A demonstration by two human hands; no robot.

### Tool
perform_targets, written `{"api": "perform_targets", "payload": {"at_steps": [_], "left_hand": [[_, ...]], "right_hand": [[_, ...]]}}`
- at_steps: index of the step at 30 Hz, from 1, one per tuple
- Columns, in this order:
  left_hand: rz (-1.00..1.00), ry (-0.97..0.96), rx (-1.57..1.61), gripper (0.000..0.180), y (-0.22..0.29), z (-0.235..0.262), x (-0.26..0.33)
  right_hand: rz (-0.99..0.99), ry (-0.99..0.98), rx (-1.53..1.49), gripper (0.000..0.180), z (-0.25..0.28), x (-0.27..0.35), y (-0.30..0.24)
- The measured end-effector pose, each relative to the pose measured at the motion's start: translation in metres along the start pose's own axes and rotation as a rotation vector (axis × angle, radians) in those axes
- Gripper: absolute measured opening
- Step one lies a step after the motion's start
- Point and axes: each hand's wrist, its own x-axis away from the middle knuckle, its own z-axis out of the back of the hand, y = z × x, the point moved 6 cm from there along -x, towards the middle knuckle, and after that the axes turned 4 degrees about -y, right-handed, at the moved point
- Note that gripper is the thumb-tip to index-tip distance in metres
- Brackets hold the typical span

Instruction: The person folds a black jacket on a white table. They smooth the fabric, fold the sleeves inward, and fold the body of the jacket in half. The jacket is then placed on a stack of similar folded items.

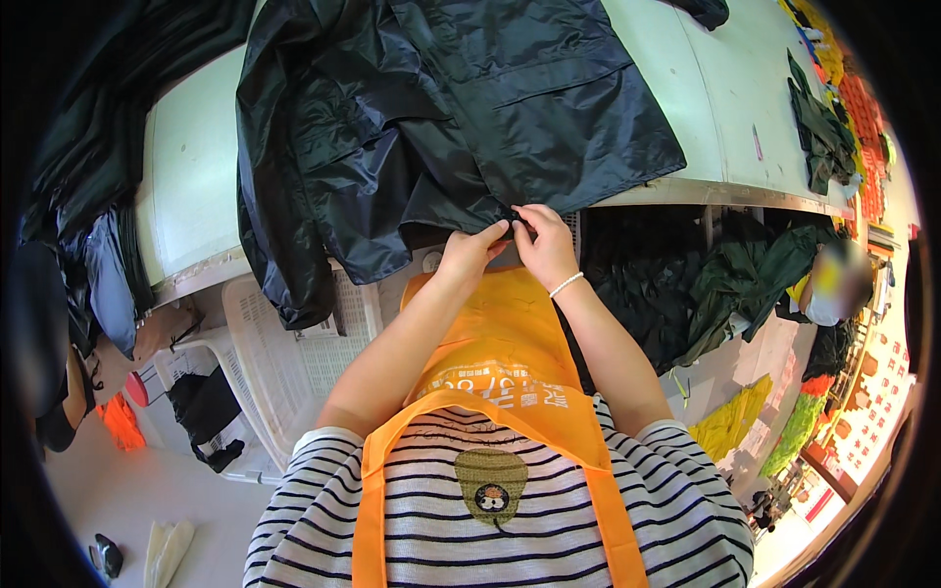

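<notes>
A black, shiny jacket (549, 108) lies spread over the pale table, its lower hem hanging past the near edge. At the middle of that hem, my left hand (472, 253) pinches the fabric between thumb and fingers. Right beside it, my right hand (545, 245), with a white bead bracelet at the wrist, grips the same bit of hem. The fingertips of both hands almost meet there. A small dark piece at the hem is partly hidden by the fingers. One jacket sleeve (279, 216) droops over the table edge on the left.
The pale table (201, 157) curves across the front. White plastic baskets (294, 338) stand below it on the left, one holding black cloth. Stacked black garments (108, 108) lie far left. Dark garments (647, 274) fill the space under the table on the right, near another person (833, 284).
</notes>
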Motion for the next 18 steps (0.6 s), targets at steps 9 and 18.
{"api": "perform_targets", "payload": {"at_steps": [9, 18], "left_hand": [[-0.190, 0.108, -0.391, 0.018, 0.018, -0.014, 0.010], [-0.132, 0.148, -0.009, 0.025, -0.001, -0.018, 0.000]], "right_hand": [[0.120, 0.068, 0.071, 0.020, 0.009, 0.000, -0.023], [0.169, -0.039, -0.059, 0.021, 0.007, 0.001, -0.024]]}}
